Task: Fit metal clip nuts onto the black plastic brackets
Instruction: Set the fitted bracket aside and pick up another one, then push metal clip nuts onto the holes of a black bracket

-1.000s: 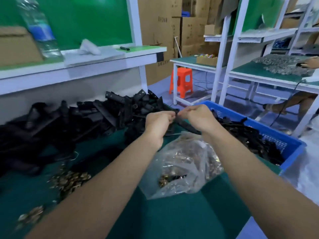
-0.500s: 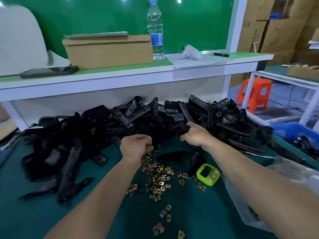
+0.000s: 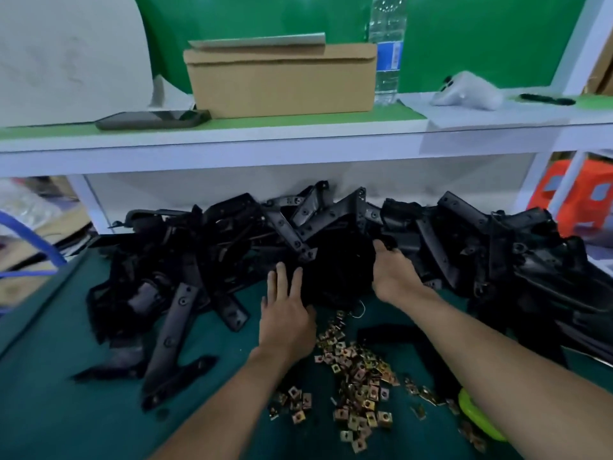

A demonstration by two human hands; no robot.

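Note:
A long heap of black plastic brackets (image 3: 464, 240) lies across the back of the green table. Brass-coloured metal clip nuts (image 3: 358, 370) are scattered in front of it, between my forearms. My left hand (image 3: 285, 313) lies with straight fingers against the left side of a dark bracket (image 3: 338, 267) at the front of the heap. My right hand (image 3: 394, 273) grips the right side of that same bracket, its fingertips curled over the edge. Neither hand holds a clip nut.
A lime-green timer (image 3: 477, 416) sits partly under my right forearm. The white shelf (image 3: 298, 141) above the heap carries a cardboard box (image 3: 282, 81), a water bottle (image 3: 386, 48) and a phone (image 3: 152, 119). An orange stool (image 3: 583, 194) stands at far right.
The view swung left, from the blue crate and bag to the bracket heap. My left hand uncurled and reached onto the heap; my right hand took hold of a bracket.

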